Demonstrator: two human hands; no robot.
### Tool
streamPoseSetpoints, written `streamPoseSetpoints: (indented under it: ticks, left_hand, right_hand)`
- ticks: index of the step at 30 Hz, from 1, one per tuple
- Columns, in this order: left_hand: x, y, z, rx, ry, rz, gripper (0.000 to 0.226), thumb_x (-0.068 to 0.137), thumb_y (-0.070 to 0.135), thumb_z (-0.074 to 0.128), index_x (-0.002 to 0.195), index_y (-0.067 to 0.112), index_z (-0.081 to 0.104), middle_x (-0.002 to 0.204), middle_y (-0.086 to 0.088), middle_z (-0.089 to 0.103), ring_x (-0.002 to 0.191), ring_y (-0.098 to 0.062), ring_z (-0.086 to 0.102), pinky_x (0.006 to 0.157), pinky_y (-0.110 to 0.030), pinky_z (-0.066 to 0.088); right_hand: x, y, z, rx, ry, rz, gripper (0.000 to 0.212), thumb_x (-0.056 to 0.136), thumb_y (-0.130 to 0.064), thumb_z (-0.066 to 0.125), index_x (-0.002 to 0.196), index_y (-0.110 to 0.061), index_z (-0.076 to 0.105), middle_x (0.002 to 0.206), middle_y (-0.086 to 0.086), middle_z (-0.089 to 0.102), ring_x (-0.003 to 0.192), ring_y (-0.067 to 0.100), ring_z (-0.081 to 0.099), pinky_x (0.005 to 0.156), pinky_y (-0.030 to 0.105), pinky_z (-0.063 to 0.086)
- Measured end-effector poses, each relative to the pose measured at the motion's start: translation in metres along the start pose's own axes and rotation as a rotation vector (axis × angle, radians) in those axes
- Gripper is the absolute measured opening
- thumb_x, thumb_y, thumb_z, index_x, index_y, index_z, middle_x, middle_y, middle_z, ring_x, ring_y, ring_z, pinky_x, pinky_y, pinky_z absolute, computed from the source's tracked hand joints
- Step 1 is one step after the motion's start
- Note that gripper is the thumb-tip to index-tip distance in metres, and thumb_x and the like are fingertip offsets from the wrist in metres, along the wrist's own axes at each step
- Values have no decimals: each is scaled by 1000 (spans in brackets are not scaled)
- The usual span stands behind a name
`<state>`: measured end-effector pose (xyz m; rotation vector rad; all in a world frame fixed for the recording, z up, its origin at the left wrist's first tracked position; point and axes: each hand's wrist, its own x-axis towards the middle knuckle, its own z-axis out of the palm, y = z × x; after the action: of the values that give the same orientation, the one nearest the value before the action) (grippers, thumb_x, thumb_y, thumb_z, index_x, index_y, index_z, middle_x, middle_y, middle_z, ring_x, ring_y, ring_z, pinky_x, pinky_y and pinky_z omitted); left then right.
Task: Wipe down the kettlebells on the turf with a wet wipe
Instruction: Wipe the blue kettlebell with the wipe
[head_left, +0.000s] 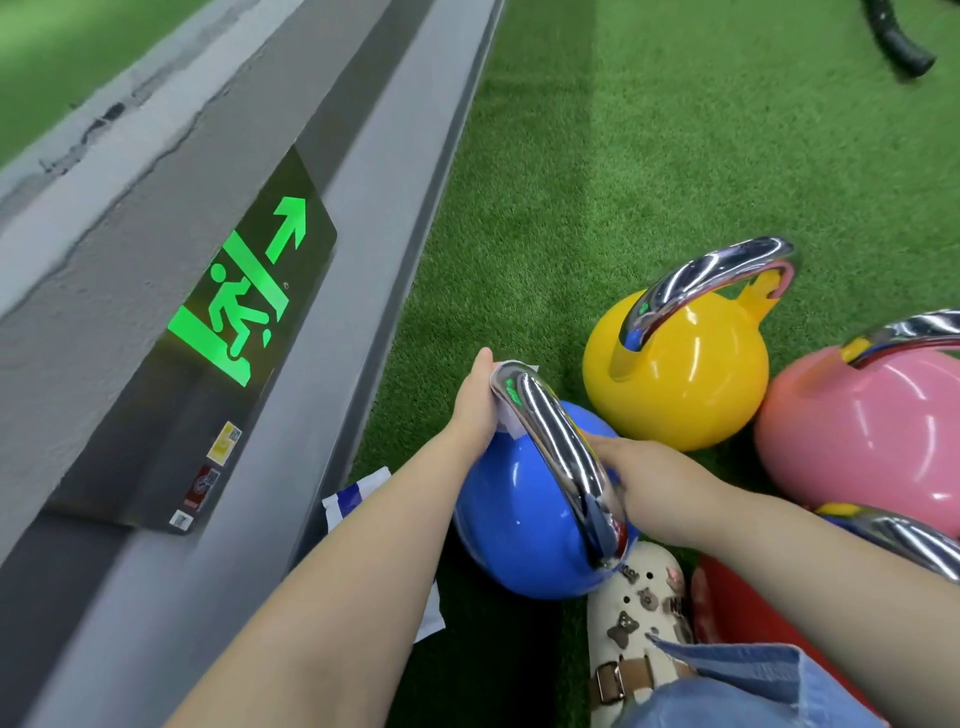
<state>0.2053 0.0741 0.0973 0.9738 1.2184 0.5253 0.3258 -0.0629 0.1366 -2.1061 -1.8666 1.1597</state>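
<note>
Person's crouched by the wall, left hand (475, 402) wrapping a white wet wipe (511, 370) around the chrome handle (558, 447) of the glossy blue kettlebell (524, 525) on the green turf (649, 171). Right hand (636, 475) grips the handle's other side, probably steadying it. I count five kettlebells: blue, yellow (675, 374), pink (862, 426), red (748, 608), plus one showing only its handle (904, 535).
</note>
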Motion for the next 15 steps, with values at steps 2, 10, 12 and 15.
streamPoseSetpoints:
  ticks: [2,10,12,15]
  left_hand:
    - [0,-6,-2,56,14,7,52,99,45,22,87,8,57,79,-9,61,75,-23,58,77,-27,45]
    - [-22,-16,-7,248,87,99,50,101,41,20,87,16,61,90,-2,61,86,-14,53,76,-28,38]
    - [-26,-18,-15,215,43,107,41,100,34,29,98,12,64,101,-8,65,90,-15,56,77,-28,43]
    - [-29,-24,-33,276,-87,149,33,94,12,42,120,20,61,115,0,66,106,-14,60,89,-27,48]
  right_hand:
    - [0,0,-2,-46,-22,2,72,85,3,36,141,-42,34,150,-13,33,122,19,49,90,33,47]
    - [-3,-3,-11,-84,-21,6,75,82,10,29,137,-39,42,149,-11,36,121,21,50,88,32,46]
    - [-3,-4,-12,-96,-22,17,74,82,9,28,138,-38,41,148,-10,37,116,21,52,83,30,46]
    - [-1,-5,-15,-104,-41,32,72,84,9,28,139,-36,40,148,-8,37,108,20,53,71,26,40]
